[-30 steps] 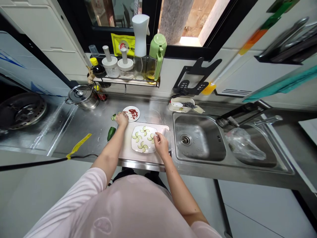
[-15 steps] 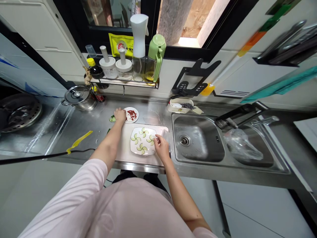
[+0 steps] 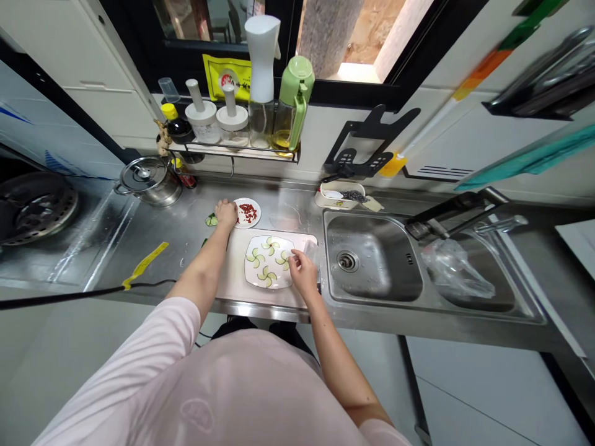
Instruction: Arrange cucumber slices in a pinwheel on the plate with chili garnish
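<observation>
- Left hand [image 3: 226, 214], upper centre: fingers bunched downward just beside the small plate [image 3: 255, 221]; whether they gripped anything could not be told.
- Right hand [image 3: 303, 275]: fingers drawn together at the large plate [image 3: 250, 277], near a cucumber slice [image 3: 282, 260]; any grip was unclear.
- Large plate: at centre, on a white cutting board [image 3: 231, 285], its slices set in a pinwheel.
- Small plate: above the board, bearing red bits [image 3: 248, 213], placed within the left hand's reach.
- Cucumber pieces [image 3: 211, 220]: on the steel counter [image 3: 162, 229], left of the small plate.
- Left forearm [image 3: 204, 266]: passed over the board's left corner, clear of the large plate.
- Clear plastic [image 3: 310, 251]: at the board's right edge, just beside the right hand, between it and the sink [image 3: 367, 248].
</observation>
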The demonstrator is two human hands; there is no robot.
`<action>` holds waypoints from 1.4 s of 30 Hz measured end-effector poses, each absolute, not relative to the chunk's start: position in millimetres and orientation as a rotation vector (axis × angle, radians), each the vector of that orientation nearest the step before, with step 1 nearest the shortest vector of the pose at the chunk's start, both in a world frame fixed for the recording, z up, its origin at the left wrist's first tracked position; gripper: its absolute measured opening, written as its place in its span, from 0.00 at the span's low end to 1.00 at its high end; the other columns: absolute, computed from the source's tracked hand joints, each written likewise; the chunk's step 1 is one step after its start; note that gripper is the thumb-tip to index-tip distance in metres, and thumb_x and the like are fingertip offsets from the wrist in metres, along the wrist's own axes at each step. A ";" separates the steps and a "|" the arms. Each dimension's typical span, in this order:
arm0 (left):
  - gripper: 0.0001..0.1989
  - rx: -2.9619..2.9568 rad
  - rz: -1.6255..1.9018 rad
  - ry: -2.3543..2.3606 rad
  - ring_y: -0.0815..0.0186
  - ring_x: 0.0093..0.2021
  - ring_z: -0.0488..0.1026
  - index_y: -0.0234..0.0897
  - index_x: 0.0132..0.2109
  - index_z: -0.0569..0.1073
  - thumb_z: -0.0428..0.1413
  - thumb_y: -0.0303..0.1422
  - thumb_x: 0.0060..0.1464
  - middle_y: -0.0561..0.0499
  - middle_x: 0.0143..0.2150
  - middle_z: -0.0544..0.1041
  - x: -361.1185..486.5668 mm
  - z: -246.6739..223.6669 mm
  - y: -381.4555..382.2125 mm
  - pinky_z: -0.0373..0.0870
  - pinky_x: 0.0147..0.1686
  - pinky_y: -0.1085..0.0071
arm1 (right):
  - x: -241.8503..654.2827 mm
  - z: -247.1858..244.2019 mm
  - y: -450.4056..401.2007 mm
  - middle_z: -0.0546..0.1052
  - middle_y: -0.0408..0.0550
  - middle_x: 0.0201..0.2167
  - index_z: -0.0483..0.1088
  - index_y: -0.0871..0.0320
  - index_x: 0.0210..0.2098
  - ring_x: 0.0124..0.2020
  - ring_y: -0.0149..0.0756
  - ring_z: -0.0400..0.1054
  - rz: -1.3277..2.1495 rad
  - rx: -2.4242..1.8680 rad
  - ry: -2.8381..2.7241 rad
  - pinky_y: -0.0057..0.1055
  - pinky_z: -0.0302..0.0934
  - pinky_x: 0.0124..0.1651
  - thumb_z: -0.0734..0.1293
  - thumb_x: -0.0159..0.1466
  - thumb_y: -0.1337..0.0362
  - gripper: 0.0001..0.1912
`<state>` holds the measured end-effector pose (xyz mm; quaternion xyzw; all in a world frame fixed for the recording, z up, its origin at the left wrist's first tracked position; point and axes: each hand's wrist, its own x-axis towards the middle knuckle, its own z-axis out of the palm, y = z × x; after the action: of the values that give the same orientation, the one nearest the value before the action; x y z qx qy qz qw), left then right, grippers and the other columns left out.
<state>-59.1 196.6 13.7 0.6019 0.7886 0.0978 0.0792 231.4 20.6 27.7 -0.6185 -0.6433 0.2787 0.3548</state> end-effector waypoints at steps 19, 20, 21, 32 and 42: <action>0.21 0.473 1.207 1.053 0.79 0.22 0.64 0.37 0.36 0.74 0.71 0.35 0.32 0.56 0.29 0.72 27.7 86.8 117.0 0.50 0.16 0.82 | 209.3 86.7 59.0 0.75 0.48 0.32 0.72 0.57 0.40 0.33 0.37 0.67 0.590 -1.429 -1.697 0.33 0.61 0.41 0.61 0.64 0.59 0.12; 0.22 0.463 1.201 1.030 0.79 0.23 0.64 0.37 0.36 0.74 0.71 0.35 0.32 0.56 0.29 0.71 30.7 91.2 110.7 0.51 0.17 0.82 | 208.5 92.8 60.7 0.75 0.48 0.32 0.72 0.57 0.40 0.33 0.37 0.67 0.580 -1.420 -1.703 0.33 0.61 0.41 0.61 0.65 0.59 0.11; 0.22 0.455 1.195 1.017 0.79 0.23 0.64 0.37 0.36 0.74 0.71 0.35 0.32 0.57 0.29 0.71 33.5 95.1 104.9 0.52 0.17 0.82 | 207.7 98.6 62.1 0.75 0.48 0.33 0.72 0.57 0.40 0.33 0.37 0.67 0.575 -1.413 -1.712 0.33 0.61 0.41 0.60 0.65 0.59 0.12; 0.19 0.549 1.127 0.967 0.80 0.23 0.61 0.36 0.34 0.73 0.70 0.36 0.35 0.57 0.28 0.67 51.0 104.8 64.1 0.47 0.16 0.81 | 207.0 121.9 58.6 0.73 0.50 0.38 0.72 0.57 0.41 0.42 0.39 0.66 0.570 -1.342 -1.897 0.33 0.59 0.46 0.61 0.67 0.59 0.11; 0.19 0.514 1.089 0.926 0.81 0.23 0.59 0.34 0.35 0.74 0.70 0.35 0.35 0.56 0.29 0.68 58.9 97.3 54.5 0.45 0.16 0.83 | 209.6 119.6 52.7 0.70 0.49 0.40 0.72 0.56 0.37 0.44 0.41 0.61 0.540 -1.346 -1.913 0.35 0.56 0.50 0.62 0.66 0.63 0.08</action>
<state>58.9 54.5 97.3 0.2330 0.4197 0.4936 0.7252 209.6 52.7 119.6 -0.5227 -0.7429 0.2096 0.3619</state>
